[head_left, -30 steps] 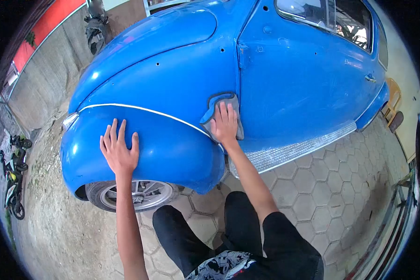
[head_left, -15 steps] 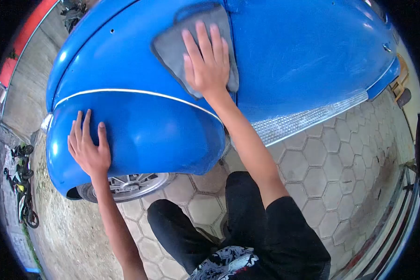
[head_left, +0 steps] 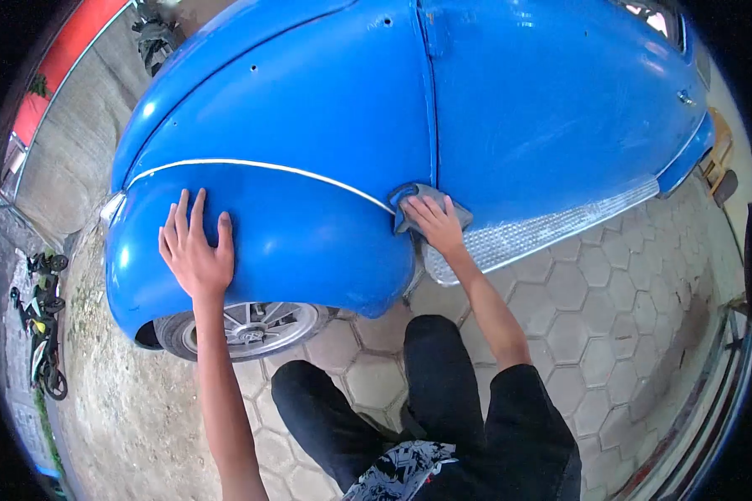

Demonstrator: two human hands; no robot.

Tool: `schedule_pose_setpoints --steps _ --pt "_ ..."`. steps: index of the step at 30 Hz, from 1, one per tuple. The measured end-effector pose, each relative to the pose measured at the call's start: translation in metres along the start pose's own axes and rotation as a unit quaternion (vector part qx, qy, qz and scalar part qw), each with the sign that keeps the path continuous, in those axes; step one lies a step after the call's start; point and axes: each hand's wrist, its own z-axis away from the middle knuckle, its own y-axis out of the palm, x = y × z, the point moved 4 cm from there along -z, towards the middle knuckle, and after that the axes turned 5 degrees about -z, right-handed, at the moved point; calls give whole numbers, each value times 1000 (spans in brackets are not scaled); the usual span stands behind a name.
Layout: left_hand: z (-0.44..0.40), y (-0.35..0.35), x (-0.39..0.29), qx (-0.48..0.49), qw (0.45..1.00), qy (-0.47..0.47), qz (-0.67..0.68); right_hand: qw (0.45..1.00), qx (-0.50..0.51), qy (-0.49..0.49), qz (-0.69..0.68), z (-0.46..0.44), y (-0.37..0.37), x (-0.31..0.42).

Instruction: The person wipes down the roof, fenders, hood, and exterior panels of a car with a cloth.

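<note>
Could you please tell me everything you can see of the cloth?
The cloth is grey with a darker border and looks like soft fabric. It is bunched, and the right hand covers much of it, fingers extended. It lies against the blue car body, at the rear end of the white trim line and just above the front of the metallic running board. Its underside is hidden.

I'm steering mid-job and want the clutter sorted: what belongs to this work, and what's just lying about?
In the job, it seems:
- cloth, under the right hand
- blue car, left hand on its fender

Just around:
- motorbike
- chair
</note>
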Motion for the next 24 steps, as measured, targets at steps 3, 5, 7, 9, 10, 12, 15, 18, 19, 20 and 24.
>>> schedule_pose_setpoints --steps 3,5,7,9,10,12,15,18,19,20,24 --pt "-3 -3 -1 4 1000 -20 -2 996 -84 -24 17 -17 -7 -17" --pt "-5 -1 -1 2 1000 -26 -5 995 -95 -12 14 -49 -27 -30" --pt "-4 -3 -2 2 1000 -24 -7 996 -75 35 -17 -90 -59 -41" --pt "-3 -1 -2 -4 1000 -17 -9 989 -85 106 -51 -140 -90 -44" --pt "-3 1 -1 -10 1000 -15 -12 982 -118 136 -58 -155 -96 -41" --pt "-1 4 1 -8 1000 -17 -15 977 -134 139 -94 -158 -81 -22" --pt "-1 4 1 -7 1000 -11 -17 982 -111 72 -138 -105 -42 8" --pt "-1 6 4 -9 1000 -4 -13 981 -108 30 -158 -27 15 19" --pt "-1 5 3 7 1000 -10 -24 983 -129 26 -129 -23 14 16" --pt "-1 4 1 2 1000 -9 -21 988 -100 7 -119 -26 9 8" --pt "-2 -1 0 -5 1000 -6 -8 998 -39 -34 -22 -30 -22 -16"
